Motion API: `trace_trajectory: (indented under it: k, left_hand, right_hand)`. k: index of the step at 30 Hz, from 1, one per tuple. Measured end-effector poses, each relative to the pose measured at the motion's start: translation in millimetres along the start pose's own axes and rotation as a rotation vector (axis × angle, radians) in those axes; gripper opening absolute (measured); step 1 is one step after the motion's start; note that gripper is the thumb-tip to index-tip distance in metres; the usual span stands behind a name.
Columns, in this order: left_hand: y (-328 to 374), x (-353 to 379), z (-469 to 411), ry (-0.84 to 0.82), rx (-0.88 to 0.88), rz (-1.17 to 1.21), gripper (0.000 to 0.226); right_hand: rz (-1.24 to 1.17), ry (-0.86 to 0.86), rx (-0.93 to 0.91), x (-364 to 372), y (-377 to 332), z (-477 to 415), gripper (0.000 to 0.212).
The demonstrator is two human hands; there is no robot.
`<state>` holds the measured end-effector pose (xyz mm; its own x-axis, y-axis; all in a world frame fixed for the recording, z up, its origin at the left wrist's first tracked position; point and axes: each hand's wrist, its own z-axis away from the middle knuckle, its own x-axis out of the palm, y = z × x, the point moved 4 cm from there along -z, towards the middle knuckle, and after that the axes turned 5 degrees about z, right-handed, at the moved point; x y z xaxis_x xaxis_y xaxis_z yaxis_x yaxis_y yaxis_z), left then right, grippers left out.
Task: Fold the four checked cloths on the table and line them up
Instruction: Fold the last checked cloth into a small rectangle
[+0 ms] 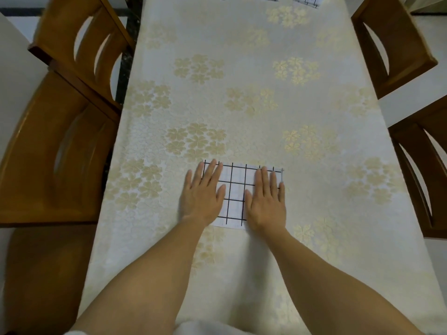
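Pressing flat in the head view: left hand (204,192) and right hand (266,199), fingers straight and gripping nothing, cover the two ends of the folded checked cloth (235,189), probably to set the crease. It lies on the desk (242,93). Far beyond it, three other checked cloths (307,1) are cropped, fold state unclear. Chairs (60,153) flank it off-desk, likely no obstruction.

home dining room, floral tablecloth (242,68), wooden chairs (60,153)
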<state>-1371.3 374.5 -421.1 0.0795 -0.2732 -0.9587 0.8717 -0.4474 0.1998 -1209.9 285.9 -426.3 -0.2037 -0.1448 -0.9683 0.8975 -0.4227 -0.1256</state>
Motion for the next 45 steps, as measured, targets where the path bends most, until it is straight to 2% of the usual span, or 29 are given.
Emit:
trace_trajectory:
  k: [6, 9, 11, 12, 15, 18, 21, 31, 35, 38, 42, 45]
  left_hand:
    - [-37, -8, 6, -0.002, -0.046, 0.016, 0.064]
    - [-40, -7, 7, -0.006, -0.027, 0.024, 0.065]
    - [-41, -8, 7, 0.007, -0.07, 0.09, 0.068]
    - [-39, -10, 6, 0.024, -0.098, 0.152, 0.07]
    - [-11, -24, -1, 0.113, -0.019, 0.243, 0.069]
    - [25, -25, -13, 0.041, 0.145, 0.23, 0.063]
    - [34, 0, -15, -0.05, 0.152, 0.091, 0.063]
    - [30, 11, -14, -0.004, 0.121, 0.051, 0.063]
    - [31, 9, -14, 0.0, 0.12, 0.065, 0.062]
    - [30, 9, -14, 0.007, 0.123, 0.069, 0.063]
    - [29, 10, -14, 0.004, 0.129, 0.048, 0.065]
    - [29, 11, -15, 0.011, 0.128, 0.059, 0.066]
  right_hand:
    - [-0.017, -0.064, 0.106, -13, 56, 4, 0.067]
    - [-0.024, -0.097, 0.086, -16, 68, 0, 0.067]
    - [-0.164, -0.042, 0.105, -24, 65, -2, 0.065]
    - [-0.286, 0.04, 0.142, -30, 63, -2, 0.062]
    - [-0.679, 0.223, 0.376, -47, 58, 5, 0.047]
    - [-0.856, 0.169, 0.587, -50, 53, 8, 0.043]
    - [-0.931, 0.128, 0.653, -52, 55, 6, 0.044]
    - [-0.855, -0.002, 0.618, -56, 58, 1, 0.052]
    - [-0.868, -0.088, 0.6, -52, 60, 1, 0.043]
    - [-0.802, -0.128, 0.538, -50, 56, 5, 0.028]
    - [-0.58, -0.004, 0.395, -67, 47, 13, 0.02]
    - [-0.556, 0.059, 0.344, -78, 36, 19, 0.016]
